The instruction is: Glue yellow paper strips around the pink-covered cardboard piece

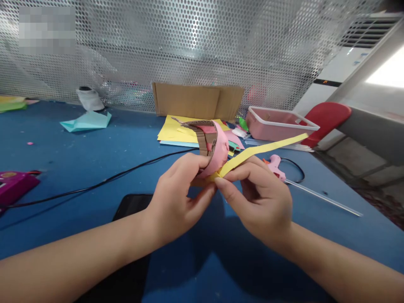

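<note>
A curved cardboard piece (221, 145), covered with pink paper on its outer side and with bare brown corrugated cardboard inside, is held up over the table. My left hand (179, 193) is closed around its lower left part, thumb and fingers gripping the edge. My right hand (261, 193) pinches a yellow paper strip (268, 148) against the bottom of the pink band. The strip's free end sticks out up and to the right. Some of the fingers are hidden behind the piece.
Yellow paper sheets (170, 128) and a cardboard panel (189, 100) lie behind. A pink basket (277, 124) stands back right, near a pink glue gun (276, 167) with a clear glue stick (325, 197). A black cable (126, 174) crosses left; a dark phone-like slab (132, 206) lies beneath my left arm.
</note>
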`<state>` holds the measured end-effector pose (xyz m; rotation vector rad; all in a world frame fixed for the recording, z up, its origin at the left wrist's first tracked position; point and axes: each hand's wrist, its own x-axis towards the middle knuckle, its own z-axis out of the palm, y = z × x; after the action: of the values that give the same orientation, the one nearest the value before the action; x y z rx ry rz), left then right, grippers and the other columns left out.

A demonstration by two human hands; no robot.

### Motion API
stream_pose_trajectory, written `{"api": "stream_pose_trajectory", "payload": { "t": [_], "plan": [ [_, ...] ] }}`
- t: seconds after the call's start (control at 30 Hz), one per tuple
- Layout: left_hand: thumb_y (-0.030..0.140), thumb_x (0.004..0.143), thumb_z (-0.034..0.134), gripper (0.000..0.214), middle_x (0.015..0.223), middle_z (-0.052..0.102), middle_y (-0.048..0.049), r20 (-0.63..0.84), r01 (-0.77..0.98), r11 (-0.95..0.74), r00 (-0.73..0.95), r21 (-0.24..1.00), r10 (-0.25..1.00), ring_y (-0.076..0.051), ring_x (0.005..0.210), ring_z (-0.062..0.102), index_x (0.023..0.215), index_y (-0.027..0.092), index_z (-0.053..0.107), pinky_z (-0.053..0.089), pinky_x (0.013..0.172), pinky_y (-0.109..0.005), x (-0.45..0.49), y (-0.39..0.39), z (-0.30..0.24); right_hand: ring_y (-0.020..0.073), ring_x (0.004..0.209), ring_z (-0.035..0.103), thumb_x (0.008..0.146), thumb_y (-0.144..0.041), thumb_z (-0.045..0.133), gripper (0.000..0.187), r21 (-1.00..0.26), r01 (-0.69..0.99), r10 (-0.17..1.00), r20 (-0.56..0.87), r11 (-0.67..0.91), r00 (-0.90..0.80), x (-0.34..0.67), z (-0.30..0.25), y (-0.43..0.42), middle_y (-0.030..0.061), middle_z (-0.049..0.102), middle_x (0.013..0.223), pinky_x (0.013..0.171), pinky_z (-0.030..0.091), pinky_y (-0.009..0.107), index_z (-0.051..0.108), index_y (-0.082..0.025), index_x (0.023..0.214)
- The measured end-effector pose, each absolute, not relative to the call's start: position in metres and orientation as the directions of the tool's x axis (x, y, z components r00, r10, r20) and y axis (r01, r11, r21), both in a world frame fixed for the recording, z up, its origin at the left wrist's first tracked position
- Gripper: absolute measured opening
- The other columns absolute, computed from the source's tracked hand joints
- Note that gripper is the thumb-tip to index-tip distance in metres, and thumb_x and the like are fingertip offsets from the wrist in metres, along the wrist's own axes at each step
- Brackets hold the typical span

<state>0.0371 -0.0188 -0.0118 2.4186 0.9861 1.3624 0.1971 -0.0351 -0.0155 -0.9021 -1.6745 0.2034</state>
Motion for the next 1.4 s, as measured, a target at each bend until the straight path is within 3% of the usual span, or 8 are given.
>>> {"api": "stream_pose_trajectory", "payload": {
  "t": [0.17, 0.3, 0.43, 0.63, 0.83, 1.0, 1.2, 1.4],
  "plan": [
    [0.016, 0.083, 0.058, 0.012, 0.085, 0.063, -0.0042, 0.762, 0.483, -0.819, 0.388, 0.311, 0.518, -0.017, 0.077, 0.058, 0.092, 0.019, 0.051, 0.046, 0.068, -0.028, 0.035, -0.012, -0.014, 0.01, 0.059, 0.056, 0.075, -0.015, 0.067, 0.013, -0.818, 0.231, 0.829, 0.554, 0.527, 0.069, 0.191, -0.015, -0.036, -0.0021, 0.06, 0.065, 0.054, 0.048, 0.023, 0.061, -0.02, 0.065],
    [0.015, 0.084, 0.057, 0.012, 0.087, 0.065, -0.0054, 0.783, 0.496, -0.834, 0.407, 0.243, 0.47, -0.017, 0.081, 0.061, 0.095, 0.019, 0.053, 0.047, 0.071, -0.029, 0.033, -0.008, -0.013, 0.0119, 0.067, 0.063, 0.074, -0.019, 0.07, 0.005, -0.891, 0.046, 0.886, 0.454, 0.452, 0.089, 0.188, -0.017, -0.033, -0.0009, 0.066, 0.071, 0.063, 0.055, 0.025, 0.066, -0.021, 0.071],
    [0.016, 0.085, 0.056, 0.011, 0.087, 0.066, -0.0054, 0.763, 0.508, -0.824, 0.42, 0.251, 0.491, -0.017, 0.08, 0.061, 0.095, 0.019, 0.055, 0.047, 0.07, -0.028, 0.032, -0.007, -0.013, 0.0142, 0.069, 0.065, 0.075, -0.023, 0.071, 0.004, -0.92, -0.069, 0.922, 0.381, 0.385, 0.07, 0.189, -0.023, -0.029, 0.0015, 0.07, 0.074, 0.064, 0.057, 0.028, 0.068, -0.021, 0.076],
    [0.022, 0.086, 0.059, 0.019, 0.098, 0.072, -0.0077, 0.769, 0.503, -0.847, 0.469, 0.172, 0.435, -0.02, 0.089, 0.065, 0.105, 0.019, 0.057, 0.048, 0.077, -0.031, 0.031, -0.008, -0.016, 0.0096, 0.053, 0.059, 0.071, -0.022, 0.071, 0.012, -0.929, -0.007, 0.92, 0.365, 0.369, 0.144, 0.189, -0.022, -0.032, -0.0016, 0.065, 0.059, 0.047, 0.05, 0.02, 0.062, -0.019, 0.064],
    [0.035, 0.088, 0.06, 0.016, 0.087, 0.074, -0.0054, 0.761, 0.561, -0.815, 0.464, 0.143, 0.453, -0.02, 0.079, 0.067, 0.096, 0.021, 0.065, 0.048, 0.073, -0.03, 0.027, -0.002, -0.014, 0.0123, 0.06, 0.062, 0.073, -0.023, 0.071, 0.01, -0.922, 0.052, 0.919, 0.386, 0.383, 0.077, 0.192, -0.021, -0.031, 0.0001, 0.068, 0.065, 0.054, 0.054, 0.024, 0.063, -0.019, 0.068],
    [0.033, 0.085, 0.062, 0.014, 0.081, 0.073, -0.0044, 0.748, 0.543, -0.821, 0.468, 0.178, 0.471, -0.019, 0.075, 0.066, 0.092, 0.021, 0.066, 0.047, 0.072, -0.029, 0.027, -0.002, -0.012, 0.0151, 0.069, 0.063, 0.085, -0.03, 0.06, 0.013, -0.924, -0.041, 0.925, 0.38, 0.38, 0.01, 0.197, -0.025, -0.026, 0.0002, 0.067, 0.07, 0.064, 0.054, 0.029, 0.067, -0.021, 0.078],
    [0.028, 0.083, 0.064, 0.011, 0.077, 0.071, -0.003, 0.729, 0.51, -0.832, 0.481, 0.218, 0.486, -0.018, 0.073, 0.065, 0.09, 0.02, 0.065, 0.047, 0.071, -0.029, 0.027, -0.002, -0.013, 0.0135, 0.065, 0.059, 0.084, -0.022, 0.058, 0.013, -0.852, 0.246, 0.881, 0.474, 0.462, -0.014, 0.203, -0.017, -0.024, -0.0004, 0.064, 0.068, 0.061, 0.05, 0.026, 0.063, -0.02, 0.072],
    [0.03, 0.083, 0.064, 0.01, 0.077, 0.072, -0.0028, 0.734, 0.511, -0.828, 0.469, 0.229, 0.492, -0.018, 0.072, 0.065, 0.089, 0.022, 0.065, 0.048, 0.072, -0.029, 0.027, -0.002, -0.014, 0.0136, 0.069, 0.062, 0.086, -0.021, 0.057, 0.011, -0.819, 0.275, 0.859, 0.509, 0.503, -0.056, 0.205, -0.017, -0.023, -0.0011, 0.067, 0.073, 0.065, 0.05, 0.027, 0.065, -0.022, 0.078]
  ]
}}
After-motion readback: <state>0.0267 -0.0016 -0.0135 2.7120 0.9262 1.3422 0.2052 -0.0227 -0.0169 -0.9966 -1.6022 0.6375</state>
